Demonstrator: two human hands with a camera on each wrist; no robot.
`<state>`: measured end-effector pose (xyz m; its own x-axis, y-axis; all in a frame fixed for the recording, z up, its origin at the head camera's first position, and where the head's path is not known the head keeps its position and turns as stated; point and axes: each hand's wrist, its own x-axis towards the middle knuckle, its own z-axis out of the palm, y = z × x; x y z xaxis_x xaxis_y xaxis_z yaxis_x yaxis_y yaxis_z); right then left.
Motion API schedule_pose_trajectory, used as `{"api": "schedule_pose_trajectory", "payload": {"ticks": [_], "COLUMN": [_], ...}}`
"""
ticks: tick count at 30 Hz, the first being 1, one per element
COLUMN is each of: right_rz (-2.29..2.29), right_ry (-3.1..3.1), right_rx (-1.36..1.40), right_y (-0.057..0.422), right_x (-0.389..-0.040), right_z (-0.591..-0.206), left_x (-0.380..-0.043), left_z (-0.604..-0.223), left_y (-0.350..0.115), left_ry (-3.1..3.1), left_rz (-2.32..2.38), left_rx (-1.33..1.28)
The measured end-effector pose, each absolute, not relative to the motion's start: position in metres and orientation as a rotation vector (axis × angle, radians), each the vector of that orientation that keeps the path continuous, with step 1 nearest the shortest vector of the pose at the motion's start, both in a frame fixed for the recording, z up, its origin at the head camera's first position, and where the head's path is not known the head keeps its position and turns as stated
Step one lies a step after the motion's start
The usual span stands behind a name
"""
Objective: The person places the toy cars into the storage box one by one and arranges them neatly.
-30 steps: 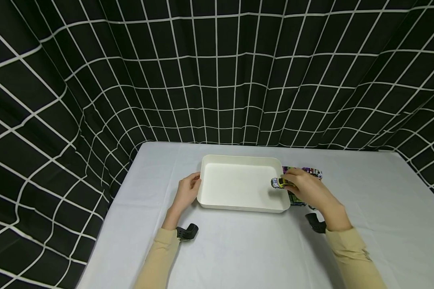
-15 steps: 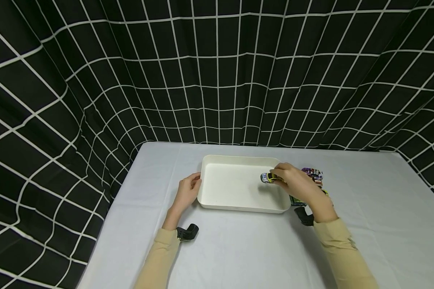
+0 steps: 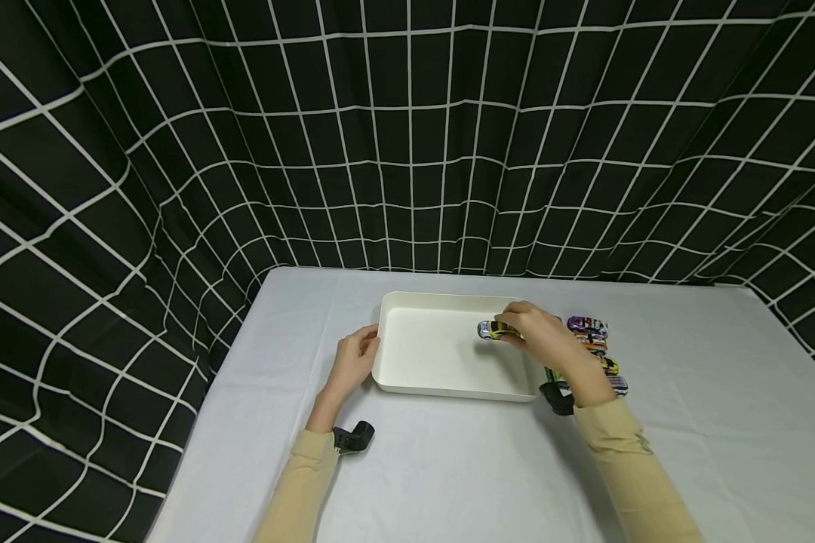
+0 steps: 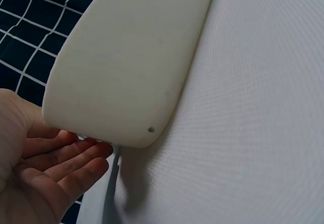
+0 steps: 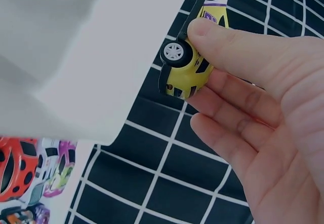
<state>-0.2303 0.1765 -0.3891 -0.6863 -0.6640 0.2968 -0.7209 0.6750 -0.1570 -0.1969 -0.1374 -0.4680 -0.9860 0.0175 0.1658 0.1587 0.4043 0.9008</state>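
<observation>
Yellow car [image 5: 189, 72] bears an illegible purple marking [image 5: 209, 16].

Head view evenly bright, soft shadow on tablecloth [image 3: 448, 467] beside right sleeve [image 3: 632, 467], curtain [image 3: 435, 136] grid stretched toward edges; left wrist dimmer, shadow near tray [image 4: 126, 57]; right wrist shows tray washed-out.

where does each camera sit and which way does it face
Head: worn on the head, looking forward and down at the shallow white rectangular tray; left hand, right hand and tan fabric sleeves show.
Left wrist: on that wrist, facing the tray's outer side; left hand shows.
Right wrist: on that wrist, facing the small yellow toy car with black tyres; right hand shows.
Shared: head and right wrist both show the car.
</observation>
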Motion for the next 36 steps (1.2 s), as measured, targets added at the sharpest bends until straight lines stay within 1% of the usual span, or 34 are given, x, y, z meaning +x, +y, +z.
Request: {"api": "schedule_pose_trajectory", "payload": {"ticks": [36], "right_rz": [0.445], "right_ry": [-2.712], "right_rx": [1.214], "right_y": [0.131], "right_x": [-0.261], "right_z": [-0.394], "left_x": [-0.198], "left_z": [-0.469], "left_y": [-0.139], "left_ry": [-2.540], "left_rz": [-1.632], "left_rx": [-0.157]}}
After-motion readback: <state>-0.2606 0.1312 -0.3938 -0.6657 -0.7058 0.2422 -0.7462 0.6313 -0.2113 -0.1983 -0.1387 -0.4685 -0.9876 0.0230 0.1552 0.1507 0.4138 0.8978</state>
